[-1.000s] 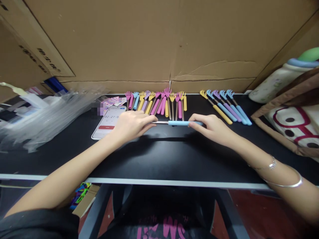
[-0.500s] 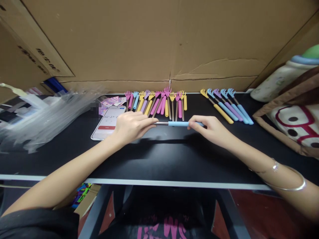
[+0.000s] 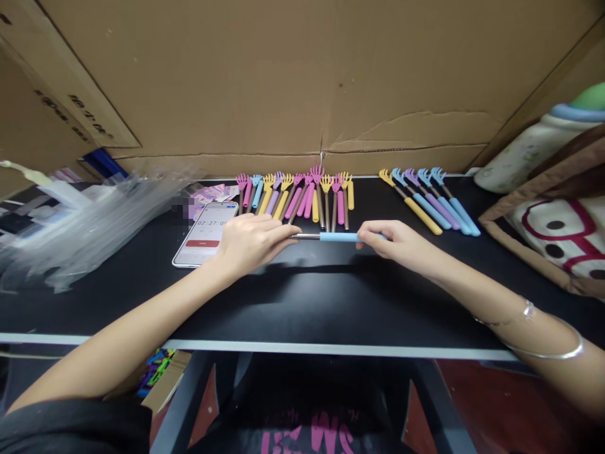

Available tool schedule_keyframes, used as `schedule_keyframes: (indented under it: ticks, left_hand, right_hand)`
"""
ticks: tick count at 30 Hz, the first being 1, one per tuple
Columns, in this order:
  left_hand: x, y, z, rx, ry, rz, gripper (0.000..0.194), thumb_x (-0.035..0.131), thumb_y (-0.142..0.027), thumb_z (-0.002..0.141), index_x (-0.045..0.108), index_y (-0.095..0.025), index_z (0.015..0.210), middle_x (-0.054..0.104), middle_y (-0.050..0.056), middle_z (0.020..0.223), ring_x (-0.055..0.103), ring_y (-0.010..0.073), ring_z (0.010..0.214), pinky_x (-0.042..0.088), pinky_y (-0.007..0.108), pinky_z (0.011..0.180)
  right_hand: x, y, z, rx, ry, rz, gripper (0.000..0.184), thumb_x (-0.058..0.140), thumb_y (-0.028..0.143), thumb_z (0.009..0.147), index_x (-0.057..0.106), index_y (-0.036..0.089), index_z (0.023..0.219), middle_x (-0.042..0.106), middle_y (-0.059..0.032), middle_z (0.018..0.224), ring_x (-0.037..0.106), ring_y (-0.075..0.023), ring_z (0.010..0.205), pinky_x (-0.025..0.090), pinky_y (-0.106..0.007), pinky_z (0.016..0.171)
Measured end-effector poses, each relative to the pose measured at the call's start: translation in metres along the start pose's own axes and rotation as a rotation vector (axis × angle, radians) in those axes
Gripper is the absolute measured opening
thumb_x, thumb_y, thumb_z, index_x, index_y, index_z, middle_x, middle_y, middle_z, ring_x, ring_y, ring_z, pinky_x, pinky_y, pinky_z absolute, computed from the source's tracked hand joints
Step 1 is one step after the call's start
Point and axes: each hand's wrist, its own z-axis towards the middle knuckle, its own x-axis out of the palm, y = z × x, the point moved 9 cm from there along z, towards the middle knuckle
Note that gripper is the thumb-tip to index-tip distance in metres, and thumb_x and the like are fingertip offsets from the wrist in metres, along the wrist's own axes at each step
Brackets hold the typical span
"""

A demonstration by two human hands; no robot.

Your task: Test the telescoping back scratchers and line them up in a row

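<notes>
Between my two hands, level above the black table, is a back scratcher (image 3: 338, 237) with a metal rod and a light blue handle. My left hand (image 3: 253, 244) is closed round its rod end and hides the head. The blue handle's far end sits in the pinched fingers of my right hand (image 3: 385, 238). Just behind lies a row of back scratchers (image 3: 302, 200) in pink, yellow, blue and purple, with handle sleeves beside bare rods. Farther right, several back scratchers (image 3: 432, 202) with sleeves on their rods lie side by side.
A phone (image 3: 203, 243) showing a timer lies by my left wrist. Clear plastic bags (image 3: 104, 221) are heaped at the left. On the right stand a brown-edged bag (image 3: 534, 246) and a pale bottle (image 3: 524, 151). Cardboard (image 3: 302, 82) walls the back; a box (image 3: 165, 381) sits below the table.
Both hands keep the same hold on the back scratcher, which has barely shifted. My right forearm has moved slightly.
</notes>
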Motion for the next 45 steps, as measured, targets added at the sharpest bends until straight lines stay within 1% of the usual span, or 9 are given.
schedule_keyframes:
  ticks: [6,11,14,18,21,27,33,37,45]
  left_hand:
    - [0.0,0.003,0.003,-0.029,0.067,-0.028,0.028,0.05,-0.038,0.097,0.075,-0.025,0.094,0.068,0.0,0.065,0.062,0.0139,0.06,0.03,0.027,0.05]
    - [0.008,0.007,0.0,-0.105,0.114,-0.11,0.024,0.053,-0.039,0.095,0.073,-0.027,0.099,0.071,-0.001,0.072,0.064,0.0142,0.065,0.032,0.026,0.052]
    - [0.012,0.008,-0.001,-0.144,0.141,-0.159,0.022,0.054,-0.038,0.095,0.073,-0.028,0.1,0.073,-0.003,0.08,0.066,0.0137,0.071,0.034,0.025,0.053]
    - [0.015,0.009,-0.001,-0.176,0.16,-0.208,0.02,0.054,-0.038,0.095,0.072,-0.029,0.101,0.074,-0.004,0.085,0.068,0.0129,0.076,0.036,0.024,0.055]
    - [0.017,0.01,-0.001,-0.189,0.179,-0.244,0.02,0.055,-0.039,0.094,0.07,-0.029,0.103,0.075,-0.004,0.091,0.068,0.0132,0.079,0.038,0.023,0.058]
    - [0.021,0.011,0.0,-0.124,0.266,-0.234,0.021,0.051,-0.034,0.096,0.069,-0.027,0.104,0.073,-0.001,0.096,0.068,0.0145,0.086,0.041,0.023,0.062]
    - [0.009,0.019,0.004,-0.105,0.209,-0.144,0.023,0.049,-0.034,0.096,0.067,-0.025,0.105,0.072,0.001,0.096,0.067,0.0152,0.083,0.038,0.024,0.056]
    - [0.006,0.024,0.006,-0.12,0.217,-0.145,0.023,0.051,-0.037,0.095,0.067,-0.025,0.106,0.072,0.001,0.099,0.067,0.0161,0.085,0.038,0.024,0.058]
    - [0.012,0.03,0.004,-0.161,0.314,-0.173,0.024,0.059,-0.04,0.089,0.065,-0.024,0.106,0.072,0.002,0.101,0.067,0.0177,0.086,0.038,0.023,0.059]
  right_hand:
    - [-0.009,0.02,-0.005,-0.08,-0.042,-0.115,0.045,0.042,0.055,0.092,0.063,0.018,0.076,0.054,0.0004,0.064,0.044,-0.0124,0.059,0.032,-0.026,0.058]
    - [-0.016,0.031,-0.01,-0.136,-0.092,-0.253,0.034,0.042,0.047,0.094,0.06,0.02,0.088,0.062,-0.0005,0.072,0.049,-0.0127,0.059,0.033,-0.025,0.057]
    - [-0.016,0.031,-0.012,-0.165,-0.142,-0.368,0.028,0.045,0.045,0.094,0.06,0.021,0.096,0.063,0.0012,0.07,0.051,-0.0125,0.056,0.032,-0.025,0.054]
    - [-0.011,0.042,-0.017,-0.301,-0.224,-0.549,0.019,0.053,0.039,0.092,0.06,0.023,0.1,0.067,0.0011,0.079,0.059,-0.0134,0.064,0.035,-0.024,0.058]
    - [-0.006,0.049,-0.02,-0.386,-0.239,-0.66,0.016,0.05,0.035,0.095,0.059,0.023,0.101,0.069,-0.0008,0.086,0.063,-0.0157,0.075,0.037,-0.025,0.062]
    - [-0.009,0.042,-0.017,-0.328,-0.185,-0.717,0.024,0.044,0.042,0.098,0.06,0.025,0.104,0.071,-0.002,0.084,0.064,-0.0169,0.072,0.035,-0.026,0.058]
    - [-0.034,0.039,-0.015,-0.271,-0.27,-0.732,0.035,0.04,0.05,0.098,0.062,0.024,0.104,0.069,-0.0034,0.076,0.061,-0.0171,0.064,0.03,-0.027,0.054]
    - [-0.044,0.035,-0.015,-0.266,-0.281,-0.745,0.036,0.042,0.052,0.096,0.064,0.024,0.102,0.069,-0.0025,0.075,0.06,-0.0169,0.063,0.03,-0.027,0.055]
    - [-0.044,0.029,-0.014,-0.295,-0.119,-0.698,0.031,0.046,0.051,0.093,0.064,0.027,0.101,0.071,-0.0001,0.078,0.058,-0.0158,0.061,0.032,-0.027,0.056]
